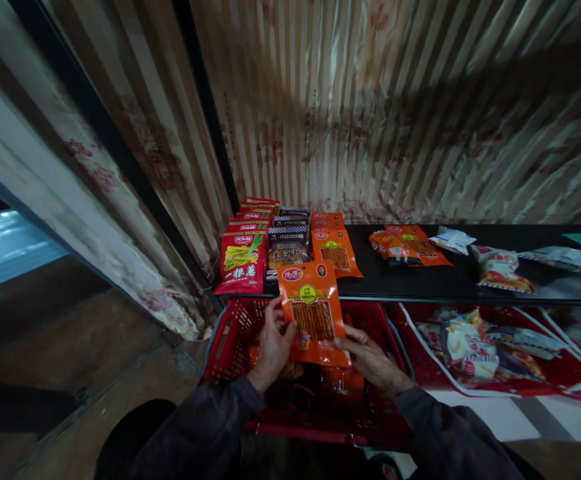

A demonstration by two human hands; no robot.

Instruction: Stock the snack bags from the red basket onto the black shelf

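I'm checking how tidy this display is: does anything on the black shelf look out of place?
Yes: on the shelf, right of the neatly lined-up packets, loose orange packets overlap at different angles, looking askew against that order. No spill shows.

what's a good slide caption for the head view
Left hand and right hand hold an orange packet over a red basket near a black shelf.

Striped curtain behind black shelf
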